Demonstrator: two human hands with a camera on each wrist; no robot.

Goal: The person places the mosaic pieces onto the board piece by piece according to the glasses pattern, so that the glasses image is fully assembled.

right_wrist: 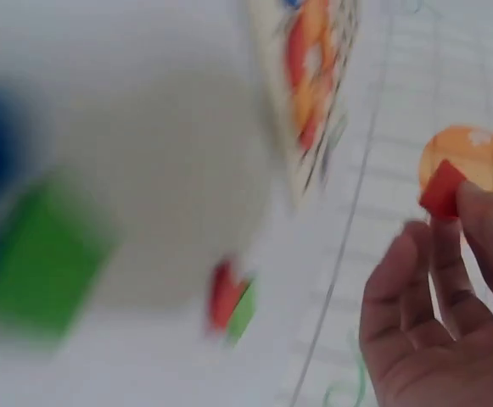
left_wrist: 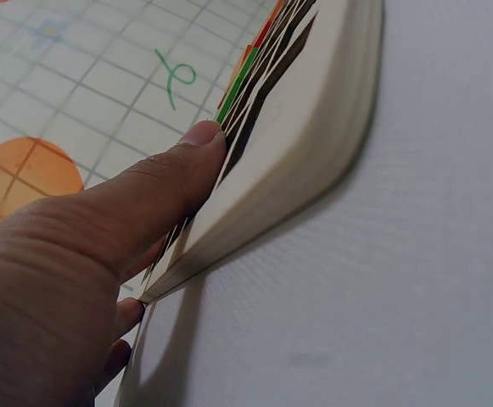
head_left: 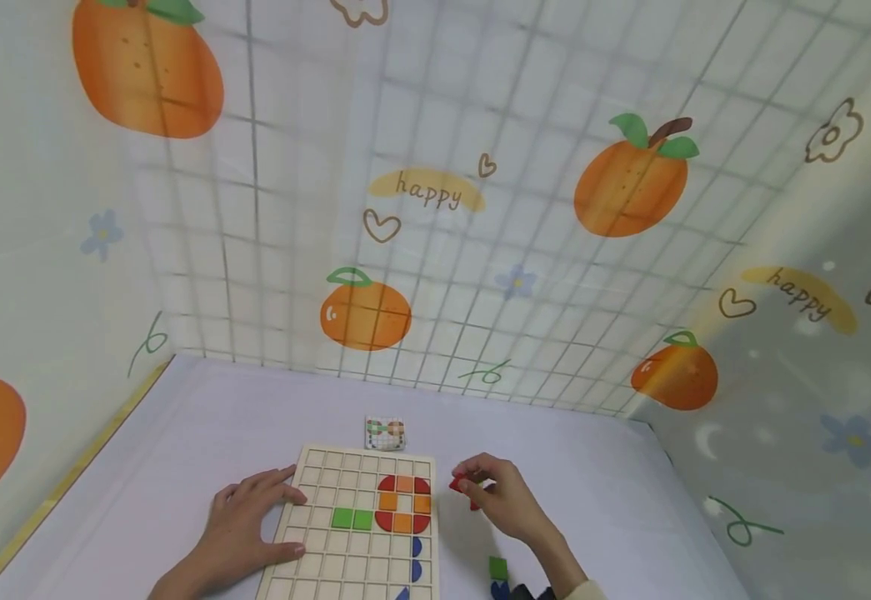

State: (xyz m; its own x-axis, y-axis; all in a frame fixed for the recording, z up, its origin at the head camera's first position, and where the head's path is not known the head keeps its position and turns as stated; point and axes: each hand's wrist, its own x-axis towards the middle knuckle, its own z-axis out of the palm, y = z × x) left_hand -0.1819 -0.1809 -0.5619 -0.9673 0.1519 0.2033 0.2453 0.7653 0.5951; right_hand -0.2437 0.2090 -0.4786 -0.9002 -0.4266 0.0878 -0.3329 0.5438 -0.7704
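A wooden grid board [head_left: 315, 533] lies flat on the white table. Set into it are a ring of red and orange pieces [head_left: 402, 504], two green squares [head_left: 352, 518] and some blue pieces [head_left: 416, 558]. My left hand [head_left: 251, 521] rests flat against the board's left edge, and its thumb [left_wrist: 178, 170] presses on the board's rim [left_wrist: 314, 127]. Just right of the board, my right hand [head_left: 468, 482] pinches a small red piece [head_left: 458, 483], seen in the right wrist view as a red piece [right_wrist: 442, 191] at the fingertips.
A small picture card [head_left: 385, 433] lies behind the board. Loose green [head_left: 498, 568] and blue [head_left: 500, 588] pieces sit near my right wrist. A red and green piece [right_wrist: 229, 301] shows blurred on the table. Patterned fabric walls [head_left: 435, 208] close in three sides.
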